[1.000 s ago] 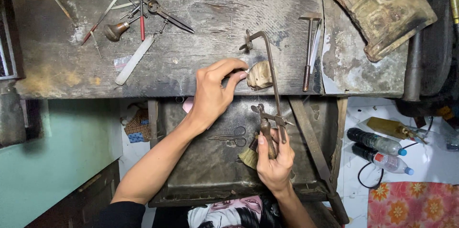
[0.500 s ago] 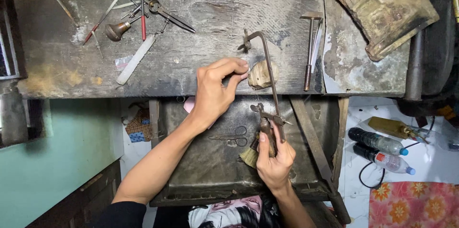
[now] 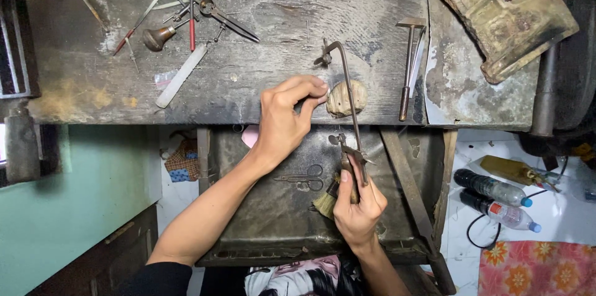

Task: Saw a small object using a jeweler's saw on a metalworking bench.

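My right hand (image 3: 358,206) grips the handle of a rusty metal jeweller's saw frame (image 3: 347,94), which rises from below the bench edge up over the worn wooden workbench (image 3: 261,79). Its bow arcs around a small worn wooden bench peg (image 3: 345,97) at the bench's front edge. My left hand (image 3: 287,117) rests at that edge, its fingertips pinched against the left side of the peg. What the fingertips hold is too small to tell.
Files, pliers, a graver and a white stick (image 3: 181,75) lie at the bench's upper left. A small hammer (image 3: 408,66) lies right of the saw, a worn block-shaped tool (image 3: 503,17) beyond it. Scissors (image 3: 304,178) and a brush (image 3: 326,201) lie in the metal tray (image 3: 261,221) below. Bottles (image 3: 496,193) lie at the right.
The saw frame has shifted slightly up and down in my right hand. My left hand stays at the peg.
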